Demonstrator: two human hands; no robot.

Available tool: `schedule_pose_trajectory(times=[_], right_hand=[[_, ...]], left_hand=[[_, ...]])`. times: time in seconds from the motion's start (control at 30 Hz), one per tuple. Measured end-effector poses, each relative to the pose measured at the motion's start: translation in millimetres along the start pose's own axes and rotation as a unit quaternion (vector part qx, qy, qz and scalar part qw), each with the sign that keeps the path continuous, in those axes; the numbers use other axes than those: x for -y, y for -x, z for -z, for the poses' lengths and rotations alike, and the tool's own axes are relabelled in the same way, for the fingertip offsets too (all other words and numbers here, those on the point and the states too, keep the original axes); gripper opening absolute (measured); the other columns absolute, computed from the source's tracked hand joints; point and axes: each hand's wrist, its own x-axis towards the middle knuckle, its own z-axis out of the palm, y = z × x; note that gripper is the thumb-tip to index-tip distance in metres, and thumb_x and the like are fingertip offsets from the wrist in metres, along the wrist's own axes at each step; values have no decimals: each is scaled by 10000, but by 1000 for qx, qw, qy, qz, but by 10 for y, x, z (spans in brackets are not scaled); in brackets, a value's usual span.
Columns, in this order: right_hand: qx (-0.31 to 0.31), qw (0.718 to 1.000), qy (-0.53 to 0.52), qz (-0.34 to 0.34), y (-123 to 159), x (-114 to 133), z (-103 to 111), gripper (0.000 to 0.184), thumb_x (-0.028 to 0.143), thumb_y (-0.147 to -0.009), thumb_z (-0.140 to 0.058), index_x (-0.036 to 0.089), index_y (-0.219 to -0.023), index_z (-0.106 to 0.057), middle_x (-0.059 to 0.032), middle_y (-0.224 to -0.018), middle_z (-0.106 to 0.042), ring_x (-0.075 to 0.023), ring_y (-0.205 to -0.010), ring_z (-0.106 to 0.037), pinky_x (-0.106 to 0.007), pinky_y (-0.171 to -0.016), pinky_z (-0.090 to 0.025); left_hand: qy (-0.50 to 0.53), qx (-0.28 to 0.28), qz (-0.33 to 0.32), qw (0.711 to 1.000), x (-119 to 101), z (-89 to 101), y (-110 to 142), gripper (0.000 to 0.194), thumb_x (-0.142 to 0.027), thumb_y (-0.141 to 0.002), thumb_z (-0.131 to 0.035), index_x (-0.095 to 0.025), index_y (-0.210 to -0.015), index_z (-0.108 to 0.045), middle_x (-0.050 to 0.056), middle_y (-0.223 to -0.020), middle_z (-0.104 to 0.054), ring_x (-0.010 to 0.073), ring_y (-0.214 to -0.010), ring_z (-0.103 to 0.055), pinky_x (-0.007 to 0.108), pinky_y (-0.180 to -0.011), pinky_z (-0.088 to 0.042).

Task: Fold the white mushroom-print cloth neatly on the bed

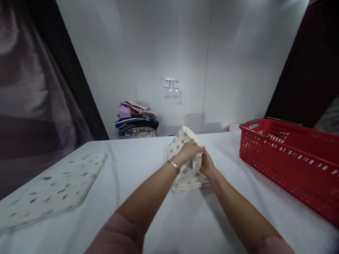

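A cream cloth with grey-brown printed shapes is gathered in folded layers near the far side of the white table. My left hand, with a bracelet at the wrist, grips its upper edge from the left. On the right side, my right hand holds the same cloth, its fingers partly hidden behind the folds. Both hands meet near the cloth's top right edge. The lower layers rest on the table, while the upper part is lifted and bent over.
At left lies a flat folded white cloth with small dark prints. A red plastic basket stands at right. Folded garments are piled beyond the far edge, by a wall with paper labels. The white tabletop extends toward me.
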Motion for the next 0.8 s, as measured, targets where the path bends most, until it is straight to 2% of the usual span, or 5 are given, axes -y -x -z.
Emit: schedule_pose_trajectory(times=[0.13,0.23,0.37,0.53,0.8], right_hand=[[-55,991,-106,-64,252,113,487,602,589,-876,-234,143,-1091,-578,-109,-833,-690,-265,-789,-650,-428,-718,-497],[-45,989,-108,-94,304,82,707,653,584,-877,-175,120,-1107,-574,-123,-833,-689,-279,-793,-648,-449,-734,-491],[-24,993,-83,-84,266,56,697,601,536,-878,-215,122,-1154,-552,-119,-886,-690,-273,-834,-644,-446,-805,-468],[-47,994,52,-89,253,105,608,625,586,-829,-300,122,-1159,-556,-125,-953,-681,-274,-908,-634,-418,-835,-459],[-157,945,283,-42,310,279,818,637,415,-697,-641,122,-1238,-477,-140,-994,-658,-261,-863,-633,-394,-744,-500]], left_hand=[[-50,82,78,992,285,-734,-19,125,-212,-623,-613,-151,-550,-533,-10,-501,-480,143,-553,-503,242,-527,-401],[-17,118,99,988,477,-926,68,272,-383,-762,-514,-132,-676,-573,9,-553,-525,133,-542,-518,244,-522,-443],[-11,95,24,995,601,-654,173,345,-455,-814,-448,-156,-901,-597,33,-755,-622,135,-678,-569,248,-641,-480],[-169,-63,-137,974,873,-57,387,308,-440,-820,-478,-217,-983,-614,56,-1115,-595,204,-1065,-521,337,-949,-396],[-129,-125,1,984,1397,36,630,496,-468,-839,-443,-194,-1250,-481,78,-1452,-274,223,-1340,-231,368,-1087,-267]])
